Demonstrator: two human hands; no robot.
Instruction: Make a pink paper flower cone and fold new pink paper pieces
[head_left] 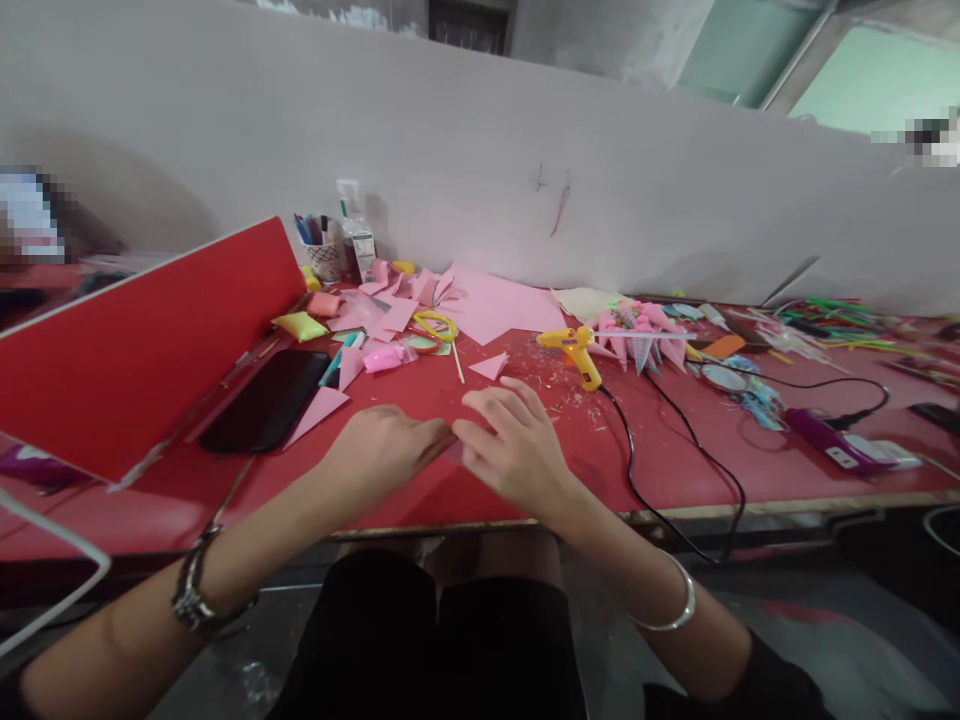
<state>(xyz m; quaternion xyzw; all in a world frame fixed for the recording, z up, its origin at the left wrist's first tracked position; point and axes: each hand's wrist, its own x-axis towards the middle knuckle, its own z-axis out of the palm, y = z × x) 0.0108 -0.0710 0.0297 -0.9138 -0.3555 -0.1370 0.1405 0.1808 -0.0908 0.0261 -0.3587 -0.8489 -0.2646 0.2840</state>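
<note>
My left hand and my right hand meet fingertip to fingertip above the front of the red table. The left fingers are pressed together in a pinch; whatever they hold is hidden. On my right hand the fingers are bent, with the tips near the left fingertips, and what lies between them is too small to make out. Just beyond the right hand lies a small pink paper triangle. A yellow glue gun rests farther right, its black cable trailing over the table edge.
At left are a black phone and an upright red board. Pink paper sheets, a pen cup and a bottle stand or lie behind. A purple power strip sits at right near pink paper cones.
</note>
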